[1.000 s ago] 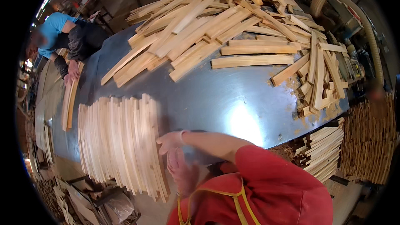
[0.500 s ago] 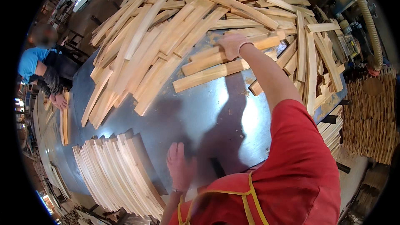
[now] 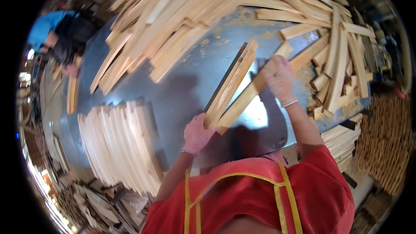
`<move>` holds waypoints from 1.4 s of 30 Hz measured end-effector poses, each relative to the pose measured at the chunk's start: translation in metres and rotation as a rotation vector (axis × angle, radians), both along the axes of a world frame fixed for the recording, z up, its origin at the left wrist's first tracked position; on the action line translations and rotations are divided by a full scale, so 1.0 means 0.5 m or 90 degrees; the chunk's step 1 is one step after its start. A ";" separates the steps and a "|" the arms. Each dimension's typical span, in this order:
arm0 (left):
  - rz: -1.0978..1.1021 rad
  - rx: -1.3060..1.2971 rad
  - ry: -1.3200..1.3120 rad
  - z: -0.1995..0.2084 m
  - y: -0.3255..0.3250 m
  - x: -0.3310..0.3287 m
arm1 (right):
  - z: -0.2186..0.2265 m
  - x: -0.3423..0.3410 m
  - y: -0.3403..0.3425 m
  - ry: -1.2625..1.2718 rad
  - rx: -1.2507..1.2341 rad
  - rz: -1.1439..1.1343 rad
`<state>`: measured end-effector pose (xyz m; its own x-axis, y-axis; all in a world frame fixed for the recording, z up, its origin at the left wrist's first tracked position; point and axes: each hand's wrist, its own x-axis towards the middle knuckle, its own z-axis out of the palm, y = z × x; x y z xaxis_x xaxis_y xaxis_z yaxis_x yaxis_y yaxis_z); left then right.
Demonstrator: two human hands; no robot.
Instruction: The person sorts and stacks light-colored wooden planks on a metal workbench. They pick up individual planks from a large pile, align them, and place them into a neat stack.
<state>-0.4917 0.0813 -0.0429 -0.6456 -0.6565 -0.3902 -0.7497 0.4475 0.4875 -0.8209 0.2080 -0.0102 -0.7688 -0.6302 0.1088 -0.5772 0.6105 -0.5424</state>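
Observation:
Both my hands wear pale pinkish gloves. My left hand (image 3: 198, 134) is closed round the near ends of narrow wooden slats (image 3: 232, 82), which slant up and away over the table. My right hand (image 3: 279, 80) is closed on another wooden slat (image 3: 242, 106), whose near end meets the left hand's bundle. A further slat (image 3: 310, 54) extends to the right from behind my right hand; whether that hand holds it too is hard to tell. Some blur covers the fingers.
On the dark metal table (image 3: 173, 97) a big loose pile of slats (image 3: 186, 13) lies at the far side, with more slats (image 3: 333, 60) at the right. An even row of slats (image 3: 117, 147) stands near left. A co-worker in blue (image 3: 52, 30) handles wood at the far left.
My right hand has drawn slats from the far pile toward me. My left hand, previously free near my body, has moved forward and taken hold of their near ends. The view has shifted.

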 end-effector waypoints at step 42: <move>-0.215 -0.158 0.073 0.018 -0.014 0.043 | -0.008 -0.316 0.396 -0.037 0.293 -0.509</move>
<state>-0.4703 0.0744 -0.0337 -0.8706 -0.4651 -0.1604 -0.4876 0.7726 0.4066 -0.9787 0.4061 -0.0141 -0.9901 0.1197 -0.0734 0.1303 0.9781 -0.1625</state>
